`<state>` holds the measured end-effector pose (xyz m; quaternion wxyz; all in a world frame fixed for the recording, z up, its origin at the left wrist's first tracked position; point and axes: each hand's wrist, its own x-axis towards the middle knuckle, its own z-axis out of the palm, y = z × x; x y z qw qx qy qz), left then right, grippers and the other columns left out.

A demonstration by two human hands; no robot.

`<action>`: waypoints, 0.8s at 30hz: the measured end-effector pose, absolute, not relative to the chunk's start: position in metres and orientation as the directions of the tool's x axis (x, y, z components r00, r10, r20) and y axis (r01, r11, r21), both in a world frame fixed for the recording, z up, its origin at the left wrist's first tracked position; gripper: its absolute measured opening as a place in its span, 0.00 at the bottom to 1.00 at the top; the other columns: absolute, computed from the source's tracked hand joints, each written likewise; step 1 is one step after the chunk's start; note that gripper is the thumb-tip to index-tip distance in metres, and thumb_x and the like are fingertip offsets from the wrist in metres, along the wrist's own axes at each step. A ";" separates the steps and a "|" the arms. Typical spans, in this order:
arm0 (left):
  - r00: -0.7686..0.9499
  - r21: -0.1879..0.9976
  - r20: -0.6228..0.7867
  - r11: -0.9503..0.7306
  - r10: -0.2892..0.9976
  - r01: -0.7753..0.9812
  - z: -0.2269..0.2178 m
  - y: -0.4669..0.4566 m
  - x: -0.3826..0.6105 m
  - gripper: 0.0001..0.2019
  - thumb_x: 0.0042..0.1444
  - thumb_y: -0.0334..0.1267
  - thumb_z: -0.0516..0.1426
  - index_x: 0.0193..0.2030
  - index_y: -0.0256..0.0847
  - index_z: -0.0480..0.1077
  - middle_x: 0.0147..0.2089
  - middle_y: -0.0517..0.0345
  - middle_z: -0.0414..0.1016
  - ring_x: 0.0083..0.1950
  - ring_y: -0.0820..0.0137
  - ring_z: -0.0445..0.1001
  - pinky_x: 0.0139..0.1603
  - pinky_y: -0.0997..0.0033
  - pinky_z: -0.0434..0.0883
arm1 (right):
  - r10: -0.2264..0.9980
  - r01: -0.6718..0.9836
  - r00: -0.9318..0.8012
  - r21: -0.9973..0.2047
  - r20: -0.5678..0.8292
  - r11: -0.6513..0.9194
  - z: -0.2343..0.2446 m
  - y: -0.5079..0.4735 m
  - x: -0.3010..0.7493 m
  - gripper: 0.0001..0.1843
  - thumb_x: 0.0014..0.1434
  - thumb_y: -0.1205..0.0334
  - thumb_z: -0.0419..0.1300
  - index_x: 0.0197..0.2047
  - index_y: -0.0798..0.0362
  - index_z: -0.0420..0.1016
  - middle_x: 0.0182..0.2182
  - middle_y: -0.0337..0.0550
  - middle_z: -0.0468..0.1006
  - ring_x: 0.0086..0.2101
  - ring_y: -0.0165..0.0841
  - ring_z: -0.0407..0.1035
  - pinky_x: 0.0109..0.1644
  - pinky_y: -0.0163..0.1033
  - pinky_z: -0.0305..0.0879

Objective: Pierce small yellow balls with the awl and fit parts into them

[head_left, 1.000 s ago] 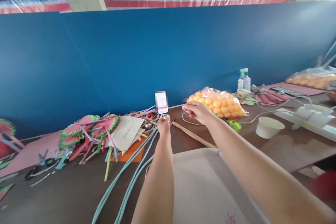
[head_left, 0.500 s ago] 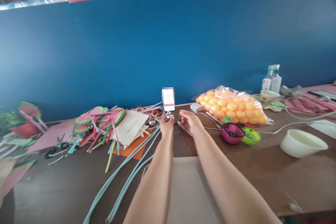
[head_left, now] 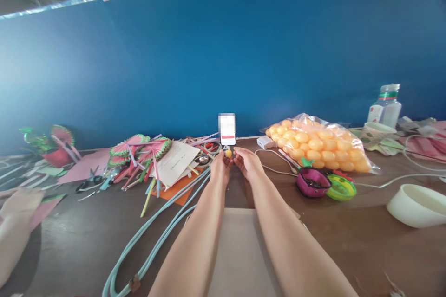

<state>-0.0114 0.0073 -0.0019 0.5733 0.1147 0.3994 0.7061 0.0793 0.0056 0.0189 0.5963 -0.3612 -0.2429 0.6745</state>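
My left hand (head_left: 219, 166) is closed around a small round orange thing (head_left: 228, 153) with a shiny part beside it. Its exact kind is too small to tell. Just to the right, my right hand (head_left: 247, 163) has its fingers curled in toward the orange thing. What its fingertips pinch, if anything, I cannot make out. Directly behind both hands a phone (head_left: 227, 130) stands upright against the blue wall, its screen lit.
Left lie paper fans (head_left: 127, 148), printed sheets (head_left: 176, 162), scissors (head_left: 91, 180) and pale blue tubing (head_left: 139, 236). Right are a bag of orange balls (head_left: 317, 144), a purple container (head_left: 313, 182), a green one (head_left: 341, 188) and a white bowl (head_left: 414, 209). Another person's hand (head_left: 21, 204) rests far left.
My right hand has come closer to my left. The orange side of the small thing now shows, where a silvery side showed before. Another person's arm has appeared at far left.
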 end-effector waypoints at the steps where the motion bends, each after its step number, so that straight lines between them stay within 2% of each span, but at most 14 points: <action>1: -0.317 0.697 -0.302 -0.019 0.899 -0.717 -0.002 0.007 -0.012 0.08 0.60 0.37 0.56 0.37 0.33 0.70 0.32 0.52 0.73 0.28 0.73 0.73 0.31 0.74 0.71 | 0.982 -0.633 -0.018 -0.758 -0.188 -0.157 0.019 0.006 0.079 0.04 0.50 0.71 0.66 0.27 0.56 0.75 0.21 0.37 0.74 0.20 0.21 0.64 0.23 0.24 0.69; 7: -0.314 0.698 -0.322 0.000 0.893 -0.716 0.001 0.005 -0.011 0.07 0.60 0.37 0.55 0.37 0.34 0.70 0.31 0.52 0.73 0.28 0.74 0.73 0.30 0.76 0.71 | 0.987 -0.634 0.001 -0.764 -0.158 -0.121 0.018 0.007 0.078 0.05 0.48 0.70 0.67 0.28 0.56 0.75 0.25 0.39 0.77 0.22 0.22 0.66 0.24 0.25 0.69; 18: -0.324 0.712 -0.350 0.024 0.879 -0.702 0.000 0.007 -0.011 0.08 0.58 0.39 0.57 0.37 0.35 0.71 0.33 0.53 0.73 0.27 0.75 0.72 0.30 0.75 0.69 | 0.996 -0.651 -0.009 -0.755 -0.092 -0.076 0.018 0.007 0.079 0.05 0.47 0.67 0.68 0.31 0.55 0.79 0.23 0.36 0.74 0.21 0.20 0.63 0.25 0.26 0.70; 24: -0.318 0.741 -0.278 -0.008 0.906 -0.671 -0.002 0.007 -0.011 0.10 0.56 0.39 0.58 0.38 0.34 0.71 0.32 0.53 0.73 0.26 0.75 0.72 0.29 0.75 0.69 | 0.991 -0.578 -0.086 -0.804 -0.106 -0.137 0.016 0.006 0.079 0.10 0.46 0.67 0.68 0.36 0.53 0.80 0.23 0.35 0.74 0.21 0.20 0.63 0.24 0.26 0.67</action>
